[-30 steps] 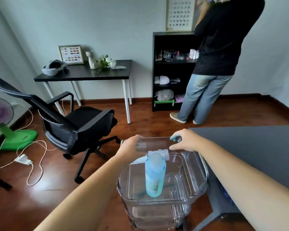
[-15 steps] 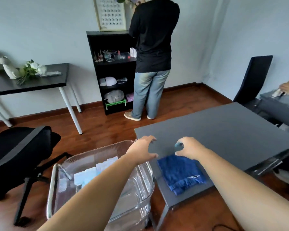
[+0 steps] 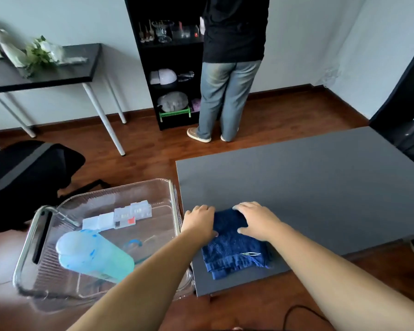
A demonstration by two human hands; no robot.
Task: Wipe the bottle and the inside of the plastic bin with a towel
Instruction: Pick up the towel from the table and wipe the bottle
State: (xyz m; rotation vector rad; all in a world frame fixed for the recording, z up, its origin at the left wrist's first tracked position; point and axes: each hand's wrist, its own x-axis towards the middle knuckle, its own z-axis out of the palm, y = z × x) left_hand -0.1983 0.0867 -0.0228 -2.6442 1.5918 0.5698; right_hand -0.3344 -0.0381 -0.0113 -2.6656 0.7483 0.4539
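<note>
The left hand rests on the near edge of the towel, its grip impossible to tell. The right hand lies flat beside it, fingers relaxed. The bottle stands in the bin, left of both.

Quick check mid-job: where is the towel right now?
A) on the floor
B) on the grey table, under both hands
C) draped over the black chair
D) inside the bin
B: the towel lies folded on the near corner of the grey table, with the left hand and right hand resting on its far edge. The bin beside it holds the bottle, not the towel.
</note>
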